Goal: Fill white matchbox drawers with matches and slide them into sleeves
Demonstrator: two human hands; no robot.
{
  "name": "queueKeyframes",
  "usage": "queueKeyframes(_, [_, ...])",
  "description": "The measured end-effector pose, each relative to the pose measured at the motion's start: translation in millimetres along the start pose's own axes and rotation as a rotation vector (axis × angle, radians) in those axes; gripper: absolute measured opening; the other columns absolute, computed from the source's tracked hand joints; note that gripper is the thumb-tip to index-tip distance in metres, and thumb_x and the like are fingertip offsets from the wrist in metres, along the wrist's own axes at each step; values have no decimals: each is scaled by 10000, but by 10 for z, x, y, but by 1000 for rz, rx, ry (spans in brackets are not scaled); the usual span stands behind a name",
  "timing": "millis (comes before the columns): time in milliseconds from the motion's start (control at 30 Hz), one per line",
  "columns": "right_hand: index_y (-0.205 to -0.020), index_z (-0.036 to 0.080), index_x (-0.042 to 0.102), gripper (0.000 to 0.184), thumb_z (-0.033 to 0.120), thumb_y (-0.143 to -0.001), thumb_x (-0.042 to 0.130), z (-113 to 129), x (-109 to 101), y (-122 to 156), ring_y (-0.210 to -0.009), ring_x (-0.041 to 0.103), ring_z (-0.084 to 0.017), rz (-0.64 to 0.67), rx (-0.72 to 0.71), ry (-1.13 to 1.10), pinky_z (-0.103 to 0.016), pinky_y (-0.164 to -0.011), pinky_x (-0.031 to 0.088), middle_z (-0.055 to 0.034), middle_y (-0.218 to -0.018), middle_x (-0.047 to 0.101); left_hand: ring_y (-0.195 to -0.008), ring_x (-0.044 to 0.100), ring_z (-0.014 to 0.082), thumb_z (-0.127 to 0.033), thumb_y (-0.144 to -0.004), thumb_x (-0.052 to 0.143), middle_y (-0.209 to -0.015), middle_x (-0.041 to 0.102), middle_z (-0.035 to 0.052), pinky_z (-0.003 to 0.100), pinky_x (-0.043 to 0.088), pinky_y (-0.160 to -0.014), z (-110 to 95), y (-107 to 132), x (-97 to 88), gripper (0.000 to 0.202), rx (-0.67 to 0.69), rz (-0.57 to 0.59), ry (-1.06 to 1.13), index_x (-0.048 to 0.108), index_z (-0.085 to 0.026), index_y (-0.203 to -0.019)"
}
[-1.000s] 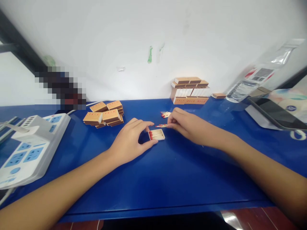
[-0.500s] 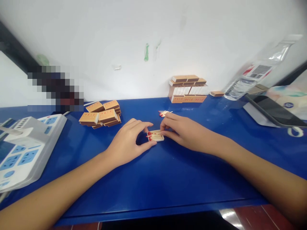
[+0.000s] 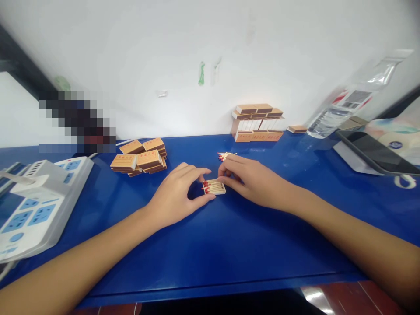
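Observation:
A small white matchbox tray (image 3: 219,192) lies on the blue table, filled with matches (image 3: 214,187) whose red heads point left. My left hand (image 3: 179,192) curves around its left end, thumb at the near side and fingertips at the far side, steadying it. At the tray's far right corner, my right hand (image 3: 244,175) has thumb and fingers pinched together. Whatever lies between those fingertips is too small to make out. Just beyond my right hand is a little pile of loose matches (image 3: 225,155), partly covered by the knuckles.
Stacked matchboxes (image 3: 149,158) sit at the left. More matchboxes form a neat stack (image 3: 257,122) against the wall, with a single matchbox (image 3: 297,129) beside it. A plastic bottle (image 3: 352,98) and a phone (image 3: 380,151) are at right; a power strip (image 3: 42,210) is at left.
My right fingertips have shifted slightly off the tray's matches toward its far right corner, showing more of the matches. My left hand stays around the tray. The view has moved a little.

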State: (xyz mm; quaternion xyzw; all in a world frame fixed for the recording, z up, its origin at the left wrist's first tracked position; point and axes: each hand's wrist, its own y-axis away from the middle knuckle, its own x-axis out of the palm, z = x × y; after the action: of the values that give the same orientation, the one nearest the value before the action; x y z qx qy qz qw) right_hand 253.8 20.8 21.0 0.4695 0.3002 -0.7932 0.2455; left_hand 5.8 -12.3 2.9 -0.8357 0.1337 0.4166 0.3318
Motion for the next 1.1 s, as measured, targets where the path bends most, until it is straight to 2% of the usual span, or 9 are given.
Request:
queueKeyframes(133, [-933, 225, 613, 131, 323, -1019, 619, -42, -114, 18, -781, 602, -194, 59, 38, 12, -313, -691, 415, -37, -903, 671, -1021, 644, 254, -355, -907, 814, -1050, 730, 57, 441, 560, -930, 4, 5, 2, 451, -3, -5, -3, 654, -215, -1305])
queueKeyframes(267, [-904, 225, 609, 164, 320, -1036, 589, -66, -110, 11, -755, 597, -185, 109, 54, -20, -306, -674, 404, -27, -867, 684, -1021, 639, 244, -336, -904, 819, -1044, 730, 45, 431, 556, -940, 7, 5, 3, 453, 2, -2, 3, 651, -209, -1305])
queueKeyframes(567, [-888, 225, 587, 178, 321, -1038, 583, 11, -37, -1, -726, 573, -178, 76, 34, -44, -304, -654, 392, -22, -830, 663, -1034, 645, 253, -347, -907, 815, -1068, 732, 55, 439, 561, -939, 6, 7, 8, 451, 5, 1, 5, 645, -214, -1303])
queueKeyframes(733, [-987, 220, 643, 76, 244, -1028, 583, 36, -1, 8, -747, 583, -166, 33, -27, -64, -298, -677, 424, -22, -883, 658, -1031, 646, 254, -344, -907, 815, -1073, 733, 61, 433, 564, -926, -7, 4, 5, 431, 22, 2, 0, 646, -201, -1278])
queueKeyframes(833, [-1042, 215, 677, 110, 214, -1034, 568, 28, 40, 19, -772, 599, -159, 27, -80, -73, -294, -693, 441, -35, -955, 665, -1033, 645, 258, -349, -904, 818, -1089, 734, 72, 433, 562, -918, -24, 3, -2, 403, 23, 13, 1, 654, -190, -1236])
queueKeyframes(1100, [-1016, 206, 698, 97, 217, -1023, 602, 35, 82, 16, -752, 594, -154, -32, -110, -106, -288, -666, 441, -37, -929, 667, -978, 630, 248, -329, -912, 808, -1048, 737, 55, 426, 544, -889, -59, -2, -20, 368, 48, 47, 19, 653, -193, -1218])
